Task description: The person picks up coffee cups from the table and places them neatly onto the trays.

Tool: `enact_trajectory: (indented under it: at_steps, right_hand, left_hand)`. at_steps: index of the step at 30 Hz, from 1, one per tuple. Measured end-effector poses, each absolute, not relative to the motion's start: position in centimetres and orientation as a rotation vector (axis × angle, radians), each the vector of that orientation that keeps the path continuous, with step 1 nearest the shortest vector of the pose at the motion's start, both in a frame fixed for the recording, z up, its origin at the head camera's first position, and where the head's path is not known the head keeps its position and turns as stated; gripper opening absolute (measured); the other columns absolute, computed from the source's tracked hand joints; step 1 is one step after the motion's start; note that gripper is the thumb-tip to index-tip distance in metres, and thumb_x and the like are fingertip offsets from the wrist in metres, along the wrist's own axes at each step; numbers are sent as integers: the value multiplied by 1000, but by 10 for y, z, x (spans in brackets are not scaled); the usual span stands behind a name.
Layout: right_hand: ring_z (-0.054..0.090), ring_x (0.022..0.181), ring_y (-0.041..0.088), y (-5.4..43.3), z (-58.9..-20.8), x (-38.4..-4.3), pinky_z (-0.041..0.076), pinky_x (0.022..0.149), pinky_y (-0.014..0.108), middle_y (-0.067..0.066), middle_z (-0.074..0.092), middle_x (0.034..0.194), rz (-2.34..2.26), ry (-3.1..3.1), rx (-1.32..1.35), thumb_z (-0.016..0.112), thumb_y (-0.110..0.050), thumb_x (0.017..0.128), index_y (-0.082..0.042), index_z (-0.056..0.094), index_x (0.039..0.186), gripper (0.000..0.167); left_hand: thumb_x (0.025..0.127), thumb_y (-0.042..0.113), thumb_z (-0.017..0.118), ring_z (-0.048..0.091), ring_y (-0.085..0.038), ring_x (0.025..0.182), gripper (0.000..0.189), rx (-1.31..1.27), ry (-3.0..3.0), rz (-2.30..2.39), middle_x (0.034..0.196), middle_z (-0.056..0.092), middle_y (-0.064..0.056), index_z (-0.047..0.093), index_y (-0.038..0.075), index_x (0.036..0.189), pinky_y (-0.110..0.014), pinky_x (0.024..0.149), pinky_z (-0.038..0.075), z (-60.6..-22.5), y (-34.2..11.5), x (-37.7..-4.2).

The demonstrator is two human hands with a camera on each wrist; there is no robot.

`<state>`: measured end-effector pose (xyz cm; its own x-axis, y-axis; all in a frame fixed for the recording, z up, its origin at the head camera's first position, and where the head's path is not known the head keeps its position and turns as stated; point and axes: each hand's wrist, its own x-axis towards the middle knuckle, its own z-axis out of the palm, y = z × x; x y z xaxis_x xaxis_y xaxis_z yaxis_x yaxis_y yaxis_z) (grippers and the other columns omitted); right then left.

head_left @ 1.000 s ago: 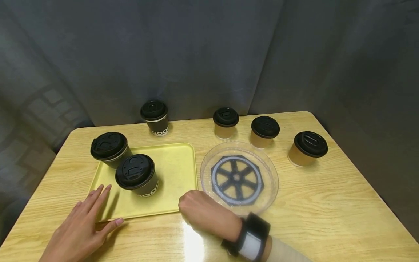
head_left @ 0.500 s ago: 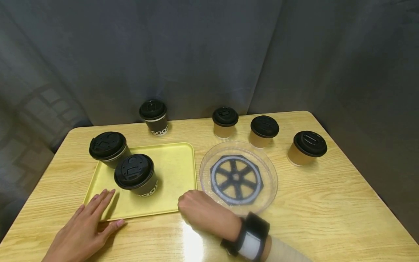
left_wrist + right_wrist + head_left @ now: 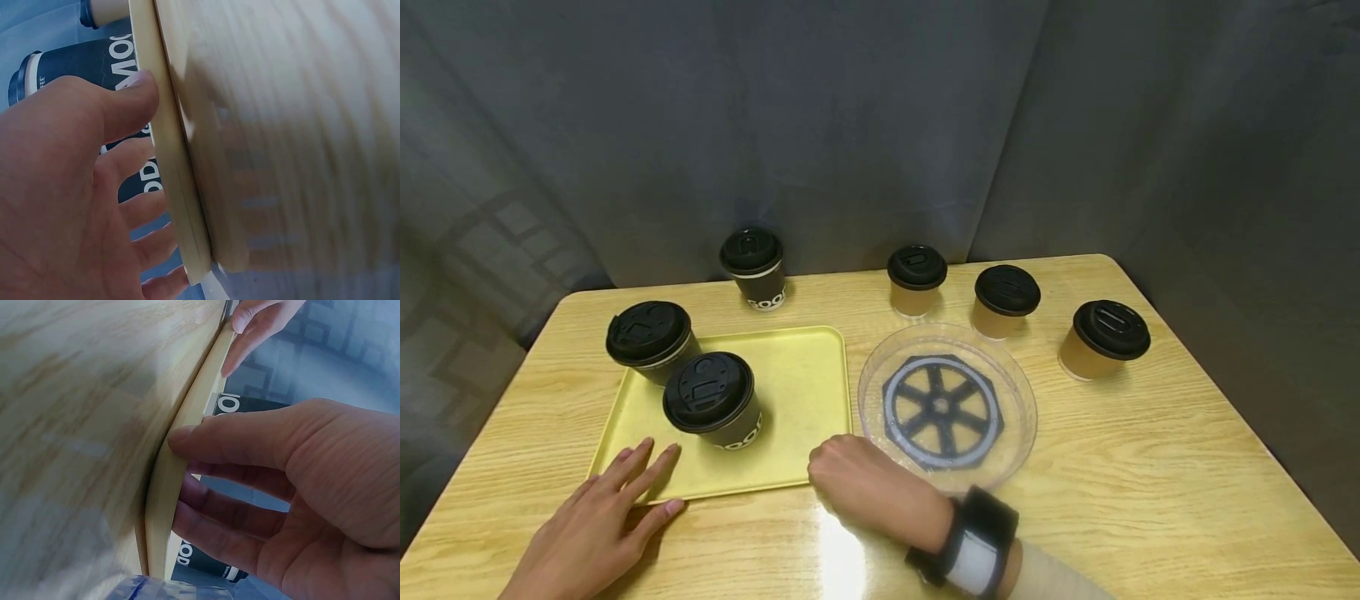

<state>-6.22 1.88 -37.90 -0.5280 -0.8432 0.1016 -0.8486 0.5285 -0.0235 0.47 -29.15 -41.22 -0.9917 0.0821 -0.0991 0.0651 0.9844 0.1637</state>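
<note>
The yellow tray (image 3: 805, 400) lies on the wooden table. Two dark lidded paper coffee cups stand on its left half, a nearer cup (image 3: 715, 404) and one behind it (image 3: 655, 337). My left hand (image 3: 587, 525) is at the tray's front left corner, fingers spread over the tray floor, thumb along the front rim (image 3: 169, 144). At the front right corner my right hand (image 3: 868, 479) pinches the tray rim (image 3: 172, 469), thumb outside and fingers over the inner side. From the head view those right fingers are hidden behind the back of the hand.
Right of the tray, close to the right hand, sits a round clear plastic dish (image 3: 1022, 450) with a dark wheel pattern. Another dark cup (image 3: 760, 283) stands behind the tray. Three tan lidded cups stand back right: left (image 3: 916, 296), middle (image 3: 1000, 317) and right (image 3: 1090, 358).
My left hand has shifted slightly right, its fingers lying further over the tray's corner and more spread. The right hand keeps its place at the rim. Tray and cups look unmoved.
</note>
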Motion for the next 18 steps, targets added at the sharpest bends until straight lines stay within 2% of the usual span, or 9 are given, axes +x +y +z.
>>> enact_trajectory:
  at_steps: [9,15,18]
  right_hand:
    - [32,49,2,20,-379,-62,25,45,9,-10,44,55,115,-2681,1494,60,7,64,-17,49,53,28]
    - [32,49,2,19,-379,-63,25,46,9,-10,44,54,108,-2672,1494,61,6,63,-17,48,52,28]
    - [31,49,2,19,-379,-62,24,46,9,-10,42,54,110,-2678,1486,60,6,64,-17,47,52,29]
  left_hand:
    - [91,61,54,44,-48,132,65,142,3038,199,148,43,-25,53,20,142,-67,99,36,-411,-290,5]
    - [90,61,55,47,-47,131,63,164,3053,215,147,45,-23,54,23,140,-66,87,44,-409,-290,4]
    - [90,62,55,46,-47,131,64,153,3041,211,148,45,-23,54,23,141,-66,85,45,-408,-290,4]
